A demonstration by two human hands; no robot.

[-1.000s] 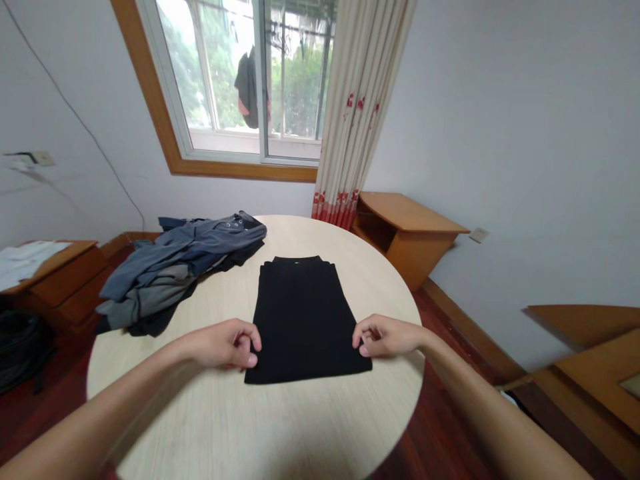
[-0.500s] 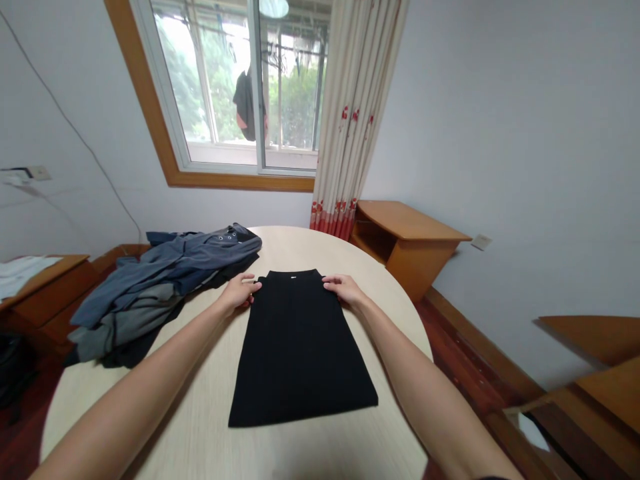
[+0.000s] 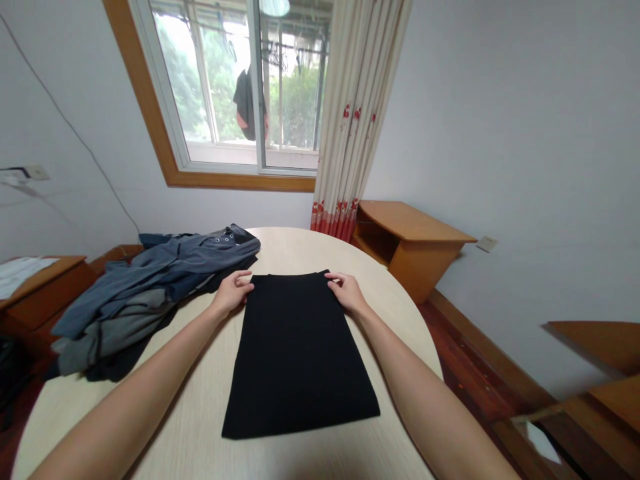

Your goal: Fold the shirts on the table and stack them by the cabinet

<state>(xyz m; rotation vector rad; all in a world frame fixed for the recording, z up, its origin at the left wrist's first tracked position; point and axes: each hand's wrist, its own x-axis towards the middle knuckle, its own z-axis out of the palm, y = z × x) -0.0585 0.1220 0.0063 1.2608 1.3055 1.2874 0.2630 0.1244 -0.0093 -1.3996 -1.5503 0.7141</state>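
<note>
Cloth [image 3: 300, 353], black, is lying spread on the table [image 3: 195, 413] | left hand [image 3: 231, 291] is pinching its far-left corner, right hand [image 3: 346, 291] its far-right, both grips narrow | corners are needing even, level tension to avoid creasing

On the far side I see a window [image 3: 296, 120] in a wooden frame [image 3: 240, 180], with a red-flowered curtain [image 3: 363, 143] at its right. Far right, I have a wooden cabinet [image 3: 417, 223] and a wall socket [image 3: 487, 244]; at left, something white [image 3: 23, 272] lies on a wooden unit [image 3: 47, 291].
</note>
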